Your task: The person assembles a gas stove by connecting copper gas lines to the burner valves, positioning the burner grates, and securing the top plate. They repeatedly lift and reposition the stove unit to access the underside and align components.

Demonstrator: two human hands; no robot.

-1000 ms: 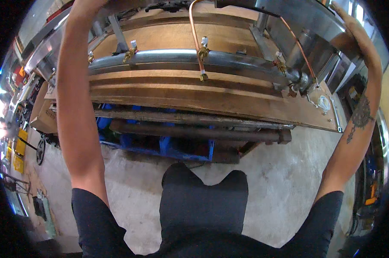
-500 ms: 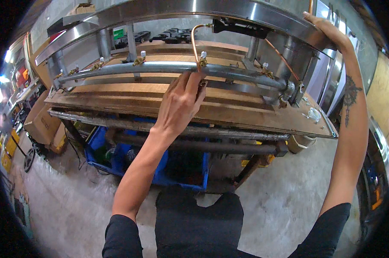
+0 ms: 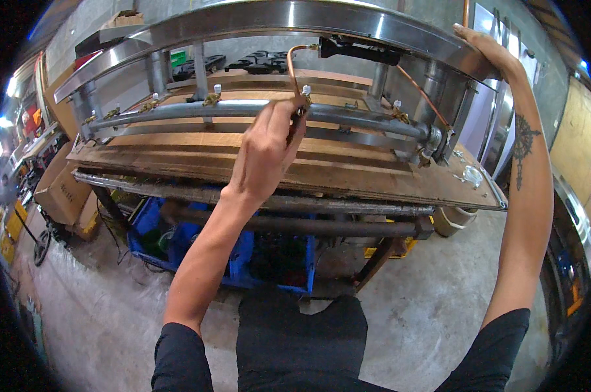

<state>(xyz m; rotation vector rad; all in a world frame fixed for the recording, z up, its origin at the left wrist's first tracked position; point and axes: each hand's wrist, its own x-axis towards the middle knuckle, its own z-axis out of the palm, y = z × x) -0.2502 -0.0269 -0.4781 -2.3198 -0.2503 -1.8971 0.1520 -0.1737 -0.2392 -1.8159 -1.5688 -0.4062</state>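
Observation:
My left hand (image 3: 266, 144) is closed at the middle of a grey metal pipe (image 3: 237, 106). Its fingertips pinch a small, dark brass-looking fitting (image 3: 300, 112), partly hidden, just below a brass valve (image 3: 306, 98). A bent copper tube (image 3: 291, 65) comes down to this spot from a black burner part (image 3: 357, 49) under the stainless steel frame (image 3: 243, 21). High on the right, my right hand (image 3: 491, 52) lies over the frame's edge with its fingers stretched out. The thumb is hidden.
More brass valves (image 3: 212, 98) line the pipe. The frame stands on a wooden board (image 3: 374, 179) over a metal-framed bench. Blue crates (image 3: 279, 284) sit underneath. A clear plastic bag (image 3: 472, 175) lies at the board's right end; a cardboard box (image 3: 63, 189) stands left.
My left hand has moved slightly up and left, bringing the small fitting from below the pipe up against the valve area. My right hand stays on the frame edge.

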